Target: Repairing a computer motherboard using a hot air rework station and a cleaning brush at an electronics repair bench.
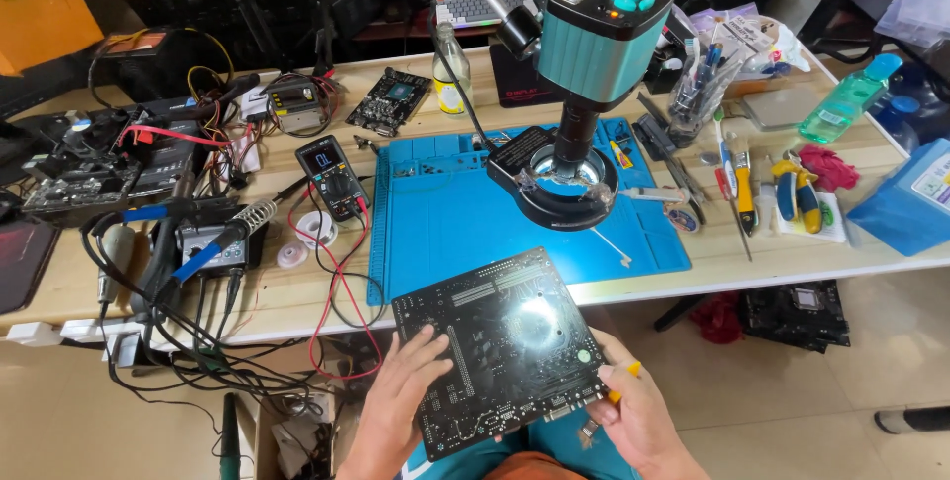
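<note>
**A bare circuit board held by its edges over the lap**

The person sits in front of the surface [297, 292] and holds a black circuit board [500, 346] below its front edge, over the lap, solder side up and tilted so a bright lamp glare sits near the middle. The left hand [401, 381] grasps the board's left edge, fingers spread flat over the top face and the thumb hidden under it. The right hand [633, 416] supports the lower right corner from below; it also pinches a small tool with a yellow handle [623, 381], and the fingers stay tucked beneath the board.

The board looks thin, stiff and light for its spread, but I judge it fragile: the upturned face bristles with solder points, and the hidden side likely carries sockets and parts that catch or snap. It would flex a little if lifted by one corner alone. The safest hold looks like the bare rims, two opposite edges, palms off the traces. The glossy face seems slippery, so a pinch at the edge beats a flat press.

Beyond it lie a blue work mat [445, 223], a teal microscope [594, 64] with a ring light, and a multimeter [332, 173] with red leads.
</note>
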